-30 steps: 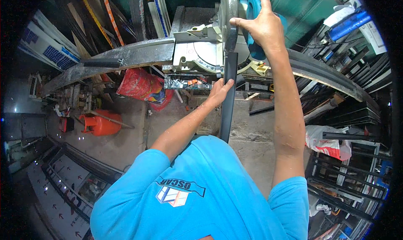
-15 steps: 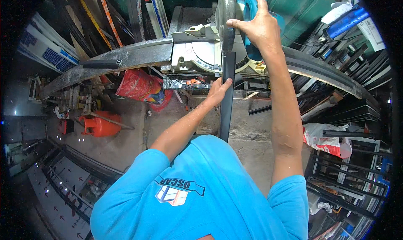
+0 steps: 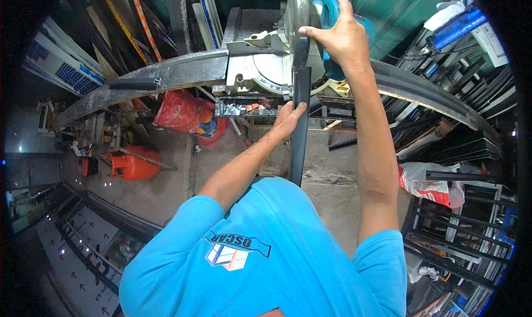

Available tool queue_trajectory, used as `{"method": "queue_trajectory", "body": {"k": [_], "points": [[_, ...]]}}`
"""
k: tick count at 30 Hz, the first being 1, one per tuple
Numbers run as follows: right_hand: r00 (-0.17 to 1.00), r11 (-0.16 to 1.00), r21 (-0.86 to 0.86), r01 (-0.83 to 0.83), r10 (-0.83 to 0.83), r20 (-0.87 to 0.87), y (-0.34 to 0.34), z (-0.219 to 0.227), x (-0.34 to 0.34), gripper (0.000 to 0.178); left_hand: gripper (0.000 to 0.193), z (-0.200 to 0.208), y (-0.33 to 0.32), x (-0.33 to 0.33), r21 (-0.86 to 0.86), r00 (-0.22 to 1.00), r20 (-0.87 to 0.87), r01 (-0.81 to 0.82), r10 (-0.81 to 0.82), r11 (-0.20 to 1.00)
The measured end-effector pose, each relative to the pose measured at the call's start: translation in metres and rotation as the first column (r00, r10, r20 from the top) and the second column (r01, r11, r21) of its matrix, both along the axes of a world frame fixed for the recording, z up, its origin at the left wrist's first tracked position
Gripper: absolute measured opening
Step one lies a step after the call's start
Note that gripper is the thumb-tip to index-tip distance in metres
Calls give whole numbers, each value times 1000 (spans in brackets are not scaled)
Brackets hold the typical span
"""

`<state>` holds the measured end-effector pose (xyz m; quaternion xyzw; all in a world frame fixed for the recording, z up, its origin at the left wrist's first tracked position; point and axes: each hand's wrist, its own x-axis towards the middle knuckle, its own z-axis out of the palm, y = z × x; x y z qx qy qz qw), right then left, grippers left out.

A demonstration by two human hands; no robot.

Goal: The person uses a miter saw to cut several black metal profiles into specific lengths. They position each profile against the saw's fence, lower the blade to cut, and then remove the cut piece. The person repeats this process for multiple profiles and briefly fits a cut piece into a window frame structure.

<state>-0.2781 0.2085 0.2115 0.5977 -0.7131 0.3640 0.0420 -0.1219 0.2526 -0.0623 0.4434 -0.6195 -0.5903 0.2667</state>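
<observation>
A mitre saw with a pale turntable base and a teal handle stands on the bench ahead of me. My right hand is wrapped around that teal handle, its thumb reaching left toward the grey blade guard. Beneath the guard, a long dark grey metal profile runs from the saw table back toward my body. My left hand grips this profile just in front of the saw's near edge. The guard hides the blade and the far end of the profile.
A long metal bench rail extends to both sides of the saw. Under it on the left are a red sack and an orange gas cylinder. Profiles lean at the back and right, where a white-and-red plastic bag lies.
Almost nothing differs. Both hands keep their holds on the saw handle and the profile, and my torso has shifted very slightly.
</observation>
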Motion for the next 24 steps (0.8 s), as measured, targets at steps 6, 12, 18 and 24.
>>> {"method": "queue_trajectory", "body": {"k": [6,12,18,24], "points": [[1000,1000,13,-3,3,16,1,0,1,116,58,4,3,-1,3,998,-49,-34,34,999],[1000,998,59,2,-2,7,-8,21,1,110,55,-4,2,-1,-57,999,-29,-46,44,997],[994,995,86,-56,48,97,-52,69,-14,111,56,2,7,7,1,994,-75,-81,81,997],[984,977,176,-119,92,156,-73,91,-20,134,53,13,4,73,305,776,-335,-448,535,840]]}}
